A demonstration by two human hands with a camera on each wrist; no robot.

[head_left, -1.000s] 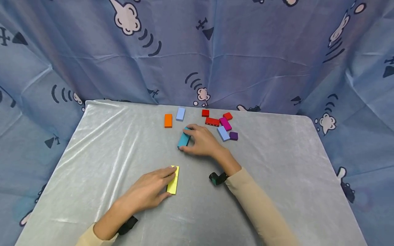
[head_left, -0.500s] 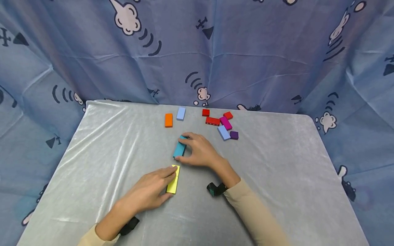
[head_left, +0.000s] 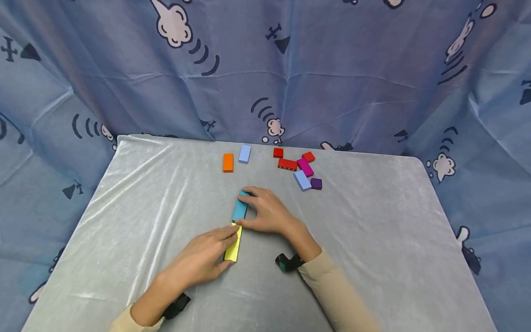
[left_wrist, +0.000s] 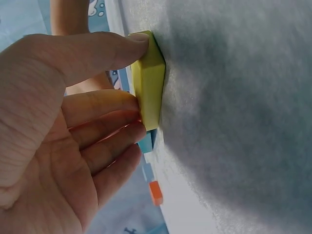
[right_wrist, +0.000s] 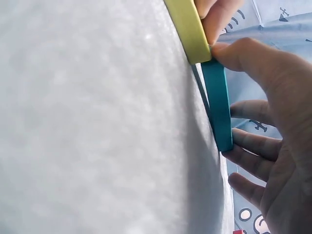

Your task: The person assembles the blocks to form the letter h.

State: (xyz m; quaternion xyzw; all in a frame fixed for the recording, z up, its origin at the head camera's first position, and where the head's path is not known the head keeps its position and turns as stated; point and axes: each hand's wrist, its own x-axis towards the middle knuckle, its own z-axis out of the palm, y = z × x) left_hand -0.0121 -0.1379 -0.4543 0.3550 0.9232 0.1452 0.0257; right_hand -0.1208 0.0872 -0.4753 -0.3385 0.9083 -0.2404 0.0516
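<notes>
A long yellow block (head_left: pixel 233 246) lies on the cloth near the middle. My left hand (head_left: pixel 199 256) holds it, thumb at the near end and fingertips at the far end and side; in the left wrist view the thumb presses the yellow block's end (left_wrist: pixel 148 83). Beyond it, my right hand (head_left: pixel 267 212) pinches a teal block (head_left: pixel 240 207) lengthwise between thumb and fingers. The two blocks stand nearly end to end, and in the right wrist view the teal block's end (right_wrist: pixel 218 105) meets the yellow one, the right thumb at the join.
At the table's back lie an orange block (head_left: pixel 228 163) and a light blue block (head_left: pixel 244 154). Farther right are red blocks (head_left: pixel 287 164), a magenta block (head_left: pixel 305 167), another light blue block (head_left: pixel 302 180) and a purple block (head_left: pixel 316 184). A patterned curtain (head_left: pixel 232 92) hangs behind.
My right hand has drawn the teal block nearer, from farther back on the cloth to the far end of the yellow block. The left hand has stayed on the yellow block.
</notes>
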